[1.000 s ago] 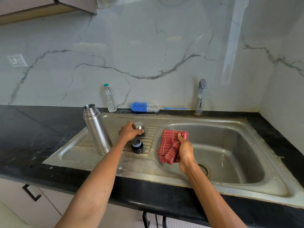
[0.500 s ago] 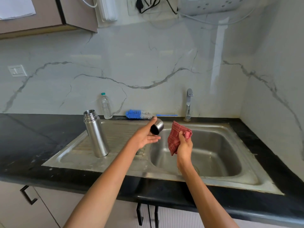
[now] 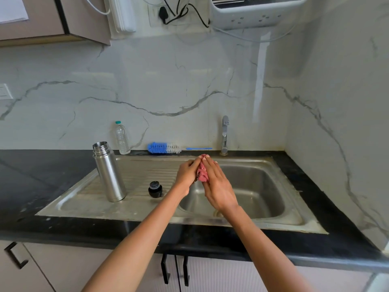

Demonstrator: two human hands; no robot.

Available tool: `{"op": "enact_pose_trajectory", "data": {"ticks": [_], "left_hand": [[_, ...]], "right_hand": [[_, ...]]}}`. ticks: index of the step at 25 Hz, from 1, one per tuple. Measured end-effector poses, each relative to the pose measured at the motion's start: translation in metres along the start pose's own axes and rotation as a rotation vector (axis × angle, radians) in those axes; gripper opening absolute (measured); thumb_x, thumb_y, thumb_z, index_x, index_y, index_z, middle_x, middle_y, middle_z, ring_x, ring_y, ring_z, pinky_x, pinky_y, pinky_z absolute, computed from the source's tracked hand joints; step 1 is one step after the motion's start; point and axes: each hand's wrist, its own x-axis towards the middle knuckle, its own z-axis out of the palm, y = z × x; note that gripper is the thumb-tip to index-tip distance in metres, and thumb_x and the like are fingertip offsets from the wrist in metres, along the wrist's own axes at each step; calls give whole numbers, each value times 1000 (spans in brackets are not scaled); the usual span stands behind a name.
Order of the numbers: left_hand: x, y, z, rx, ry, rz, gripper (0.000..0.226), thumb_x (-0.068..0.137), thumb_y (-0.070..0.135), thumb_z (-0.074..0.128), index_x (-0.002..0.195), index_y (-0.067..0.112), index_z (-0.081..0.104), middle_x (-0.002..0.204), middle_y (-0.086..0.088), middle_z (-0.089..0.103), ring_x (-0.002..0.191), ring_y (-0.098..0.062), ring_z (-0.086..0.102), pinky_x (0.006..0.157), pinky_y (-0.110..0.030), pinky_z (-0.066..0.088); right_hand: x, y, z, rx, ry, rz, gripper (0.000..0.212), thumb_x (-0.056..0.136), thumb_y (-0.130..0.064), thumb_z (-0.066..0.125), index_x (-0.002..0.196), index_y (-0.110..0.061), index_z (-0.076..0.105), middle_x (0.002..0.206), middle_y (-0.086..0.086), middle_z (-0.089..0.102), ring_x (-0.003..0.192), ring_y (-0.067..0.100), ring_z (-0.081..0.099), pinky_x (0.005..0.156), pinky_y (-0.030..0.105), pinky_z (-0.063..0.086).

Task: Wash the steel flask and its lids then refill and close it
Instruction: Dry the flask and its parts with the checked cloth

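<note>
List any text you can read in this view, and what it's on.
"www.drinkprim...", cut off, on the white appliance on the wall above the tap.
Water bottle: label too small to read.
Flask, black lid, brush: no text visible.

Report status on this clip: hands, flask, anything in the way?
Both hands, left and right, pressed around red cloth over the sink. Steel flask upright, open, on drainboard; black inner lid beside it. Nothing obstructing.
</note>
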Motion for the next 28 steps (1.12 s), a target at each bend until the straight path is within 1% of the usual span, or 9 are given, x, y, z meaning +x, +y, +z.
{"op": "enact_pose_trajectory", "data": {"ticks": [3,5,9,12,16,18,21,24,28], "left_hand": [[-6,-2,-1,99,-44,120,32,99,51,60,104,20,69,86,0,73,74,-13,68,68,-32,53],[-6,-3,-2,120,-39,170,33,97,53,62,116,26,60,96,-4,73,82,-15,73,82,-38,59],[-5,-6,0,101,38,173,42,96,56,63,119,23,54,101,-13,71,89,-20,73,87,-42,58],[-7,-11,-3,57,-2,178,37,98,51,61,118,22,50,105,-15,71,88,-17,73,82,-37,59],[-17,-10,-7,21,-80,255,26,105,29,55,123,12,49,98,-4,63,75,0,62,70,-19,51],[-19,-3,-5,-64,7,248,18,108,26,50,120,14,52,102,5,59,86,0,57,77,-17,45],[-17,2,1,-127,80,256,24,110,35,42,122,21,57,114,9,61,108,-7,58,93,-26,46],[-19,-3,6,-209,37,234,39,100,57,49,127,32,62,122,-2,68,111,-17,67,95,-37,57],[-24,-12,1,-237,-35,256,38,100,34,62,138,29,55,134,0,63,121,-17,64,99,-34,55]], "right_hand": [[20,-2,-31,108,-87,285,36,109,-41,35,135,-24,52,131,7,65,115,33,63,91,44,50],[23,-1,-40,100,-114,322,32,107,-42,37,128,-24,54,119,8,69,107,36,65,83,43,50],[-6,-8,-13,-80,0,20,57,107,-37,35,158,-12,33,161,8,38,149,22,35,122,37,32],[-6,-10,-15,-56,24,-7,53,108,-38,34,155,-14,40,158,6,44,148,19,37,122,34,31],[27,-10,-39,568,-32,569,38,102,-54,42,102,-27,69,92,8,74,89,30,69,86,45,54],[31,-15,-42,991,-13,840,36,103,-46,49,104,-19,73,94,12,78,89,33,74,91,47,56],[19,-30,-33,1363,72,1002,36,104,-38,50,113,-11,72,104,12,78,95,30,75,93,48,56],[17,-39,-22,1543,206,1083,36,105,-35,50,118,-8,70,110,15,76,104,33,73,98,53,54],[20,-37,-14,1651,344,1101,40,105,-35,51,123,-4,68,113,18,75,109,35,70,101,52,53]]}}
